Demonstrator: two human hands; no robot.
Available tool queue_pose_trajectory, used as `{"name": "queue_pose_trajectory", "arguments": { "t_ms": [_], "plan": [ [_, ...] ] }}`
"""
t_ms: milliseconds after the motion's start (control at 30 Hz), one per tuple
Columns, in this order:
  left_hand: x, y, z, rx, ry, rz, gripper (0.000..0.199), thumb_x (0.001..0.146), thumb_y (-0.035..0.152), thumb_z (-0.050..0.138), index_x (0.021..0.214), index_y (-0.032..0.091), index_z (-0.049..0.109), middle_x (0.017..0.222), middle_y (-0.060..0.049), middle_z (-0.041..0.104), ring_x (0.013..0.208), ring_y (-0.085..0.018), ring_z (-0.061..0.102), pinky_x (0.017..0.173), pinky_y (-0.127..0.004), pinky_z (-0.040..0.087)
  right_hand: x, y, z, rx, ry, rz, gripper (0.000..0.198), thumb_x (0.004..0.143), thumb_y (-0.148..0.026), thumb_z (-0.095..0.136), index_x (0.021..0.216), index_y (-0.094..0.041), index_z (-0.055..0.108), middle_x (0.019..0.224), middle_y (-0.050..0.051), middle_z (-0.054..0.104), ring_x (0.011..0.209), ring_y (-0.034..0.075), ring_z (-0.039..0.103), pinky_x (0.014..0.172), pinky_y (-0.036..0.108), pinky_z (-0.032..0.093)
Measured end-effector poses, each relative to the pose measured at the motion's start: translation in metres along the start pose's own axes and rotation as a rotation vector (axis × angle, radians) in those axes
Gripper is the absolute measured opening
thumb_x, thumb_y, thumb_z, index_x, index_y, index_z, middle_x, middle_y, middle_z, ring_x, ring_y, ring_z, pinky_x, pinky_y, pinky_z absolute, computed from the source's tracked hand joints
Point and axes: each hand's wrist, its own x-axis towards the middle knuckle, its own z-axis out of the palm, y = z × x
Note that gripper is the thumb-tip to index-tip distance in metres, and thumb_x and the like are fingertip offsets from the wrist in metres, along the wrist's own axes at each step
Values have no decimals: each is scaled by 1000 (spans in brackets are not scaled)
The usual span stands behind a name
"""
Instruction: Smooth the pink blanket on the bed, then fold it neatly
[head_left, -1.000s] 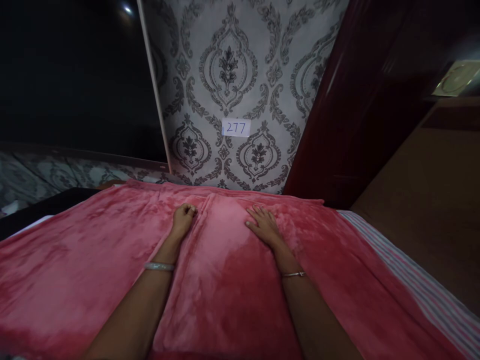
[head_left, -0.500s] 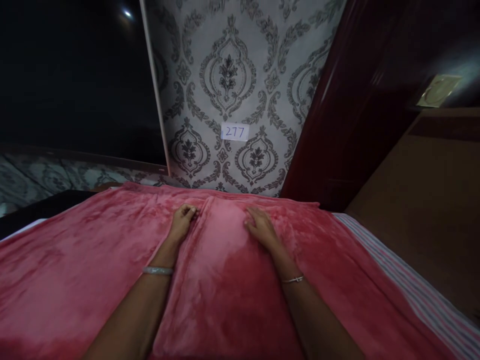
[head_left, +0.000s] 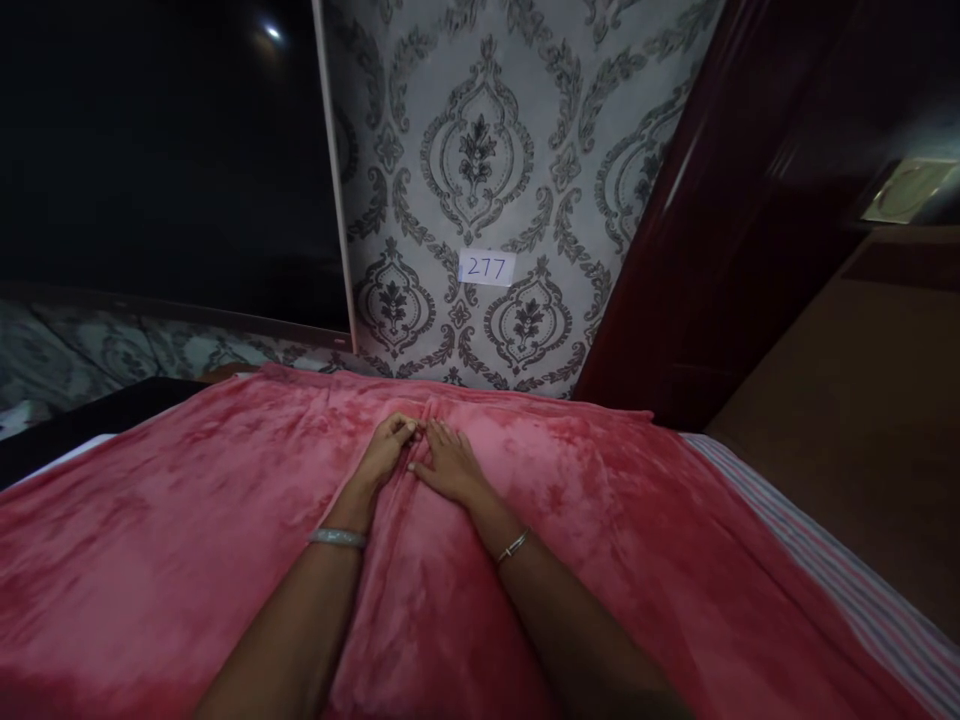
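A plush pink blanket (head_left: 225, 510) covers the surface before me, with a raised folded edge running lengthwise down its middle. My left hand (head_left: 386, 445), a pale bangle on its wrist, is closed with thumb and fingers pinched at the far part of that fold; the exact grip is partly hidden. Right beside it, my right hand (head_left: 450, 465) lies flat on the fold, fingers stretched out and thumb apart. A thin metal bracelet (head_left: 514, 545) circles the right wrist.
Patterned wallpaper (head_left: 555, 120) with a paper label (head_left: 486, 267) reading 277 rises behind the blanket. A large dark screen (head_left: 165, 160) stands at left. Dark red glossy wood (head_left: 720, 220) and a brown panel (head_left: 855, 400) are at right, beside striped cloth (head_left: 810, 560).
My right hand has slid left across the blanket to the fold, close against my left hand. The left hand stays pinched at the fold. The view has shifted slightly left.
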Motion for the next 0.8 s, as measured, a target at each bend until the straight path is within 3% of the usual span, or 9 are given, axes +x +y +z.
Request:
{"name": "queue_pose_trajectory", "arguments": {
  "t_ms": [200,467,800],
  "plan": [
    [5,-11,6,54,22,2,27,71,45,62,68,19,54,66,-1,59,63,-14,53,66,-28,45,-1,3,0,-25,-24,-4,79,94,-56,50,159,-16,27,168,12,16,156,24,10,125,49,6],
    [5,-8,12,262,252,102,9,74,20,53,66,21,48,65,2,50,64,-14,44,65,-27,35,-2,-2,4,-119,-44,25,74,98,-53,39,157,-9,30,166,14,22,156,24,13,125,49,6],
    [-2,5,3,279,345,120,11,78,26,52,70,23,45,67,1,50,67,-15,44,66,-27,37,-5,-5,1,-100,-46,38,77,97,-55,41,158,-10,28,167,13,20,156,23,10,125,49,7]
  ]
}}
